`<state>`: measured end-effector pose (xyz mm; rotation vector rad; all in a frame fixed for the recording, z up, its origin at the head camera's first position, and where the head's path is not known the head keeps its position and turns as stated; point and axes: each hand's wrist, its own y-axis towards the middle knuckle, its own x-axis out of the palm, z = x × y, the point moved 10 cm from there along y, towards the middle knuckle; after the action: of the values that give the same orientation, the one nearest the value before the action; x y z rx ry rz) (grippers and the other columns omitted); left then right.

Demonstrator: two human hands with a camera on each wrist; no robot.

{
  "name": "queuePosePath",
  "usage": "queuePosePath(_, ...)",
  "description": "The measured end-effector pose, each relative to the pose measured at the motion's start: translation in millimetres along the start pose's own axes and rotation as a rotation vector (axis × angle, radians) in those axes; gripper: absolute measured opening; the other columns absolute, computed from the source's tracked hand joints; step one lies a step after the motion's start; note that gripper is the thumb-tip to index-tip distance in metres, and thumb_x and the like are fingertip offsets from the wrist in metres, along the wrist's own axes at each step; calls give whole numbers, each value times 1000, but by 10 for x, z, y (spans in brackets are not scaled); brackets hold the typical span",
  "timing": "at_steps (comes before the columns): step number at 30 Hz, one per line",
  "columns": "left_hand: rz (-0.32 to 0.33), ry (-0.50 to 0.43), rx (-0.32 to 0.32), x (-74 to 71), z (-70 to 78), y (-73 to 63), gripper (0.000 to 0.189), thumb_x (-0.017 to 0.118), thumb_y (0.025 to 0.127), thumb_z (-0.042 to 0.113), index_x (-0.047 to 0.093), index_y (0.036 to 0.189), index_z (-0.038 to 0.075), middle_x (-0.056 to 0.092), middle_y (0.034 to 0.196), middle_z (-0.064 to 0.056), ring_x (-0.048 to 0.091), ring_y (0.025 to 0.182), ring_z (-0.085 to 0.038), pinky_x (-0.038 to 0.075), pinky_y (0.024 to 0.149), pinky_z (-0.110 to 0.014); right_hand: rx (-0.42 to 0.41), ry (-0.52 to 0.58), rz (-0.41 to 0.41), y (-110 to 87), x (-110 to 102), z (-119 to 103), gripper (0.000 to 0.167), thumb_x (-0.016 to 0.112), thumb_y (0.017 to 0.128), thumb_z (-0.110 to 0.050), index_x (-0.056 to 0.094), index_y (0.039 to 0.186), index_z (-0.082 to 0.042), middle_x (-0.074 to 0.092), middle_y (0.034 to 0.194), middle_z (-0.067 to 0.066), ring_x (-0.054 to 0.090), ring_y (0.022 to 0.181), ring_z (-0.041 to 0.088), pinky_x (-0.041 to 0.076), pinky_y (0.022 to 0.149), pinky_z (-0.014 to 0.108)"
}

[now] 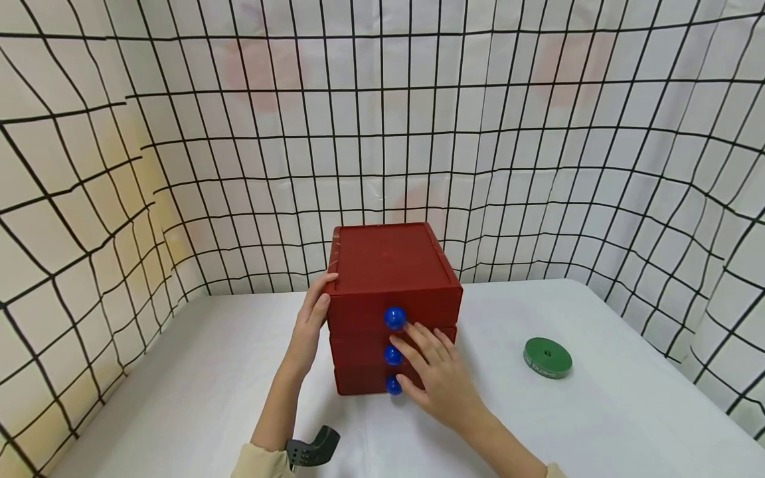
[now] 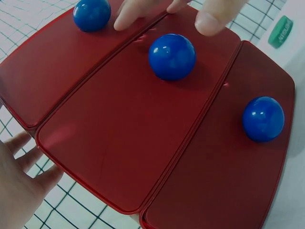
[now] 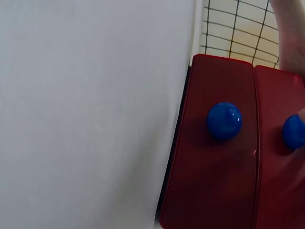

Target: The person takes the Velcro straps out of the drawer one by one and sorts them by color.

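A dark red box with three stacked drawers [image 1: 382,259] stands on the table, its front towards me. Each drawer front carries a round blue knob: top [image 1: 395,318], middle [image 1: 392,354] and bottom [image 1: 393,385]. Against the box's left side rests my left hand [image 1: 309,328], its thumb near the front edge. My right hand [image 1: 445,382] is spread before the drawer fronts, fingertips close to the knobs. In the left wrist view its fingers [image 2: 136,12] lie between the top and middle knobs, gripping neither. All three drawers look closed.
A flat green disc-shaped roll [image 1: 547,357] lies on the white table [image 1: 197,385] to the right of the box. White walls with a black grid [image 1: 382,133] surround the table at the back and sides. A black wrist device [image 1: 313,447] sits at my left sleeve.
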<state>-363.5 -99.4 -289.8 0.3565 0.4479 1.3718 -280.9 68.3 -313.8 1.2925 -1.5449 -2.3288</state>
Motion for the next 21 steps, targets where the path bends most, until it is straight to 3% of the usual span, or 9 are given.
queuePosePath(5,-1,4,-2,2,-2,-2,39,32,97,35,34,135,25,31,141,1,37,122,-20,31,99,-47,-28,-9,-67,-15,65,-66,50,25,96,-46,47,130,-17,43,137,7,42,123,24,34,99,43)
queuePosePath(8,-3,5,0,4,-1,1,39,33,97,35,34,135,25,32,140,1,38,121,-20,32,98,-46,-44,10,-111,-22,101,-104,46,43,93,-41,45,132,-18,40,141,6,43,124,24,35,100,43)
queuePosePath(11,-3,6,4,5,2,3,39,33,97,34,34,134,25,32,140,2,38,120,-21,32,98,-45,-40,7,-157,-28,134,-120,57,62,82,-36,44,133,-19,38,143,6,42,126,23,35,101,42)
queuePosePath(13,-3,7,7,5,6,4,39,33,97,34,34,134,25,32,140,1,39,120,-21,32,97,-45,-37,-11,-186,-31,156,-127,64,68,76,-34,44,133,-20,39,143,5,41,127,23,36,101,42)
queuePosePath(21,1,6,3,-2,6,2,38,32,97,34,34,134,24,33,139,2,39,121,-21,31,99,-46,-58,-24,-267,-47,224,-170,63,68,77,-33,44,134,-20,41,142,3,42,128,20,39,100,41)
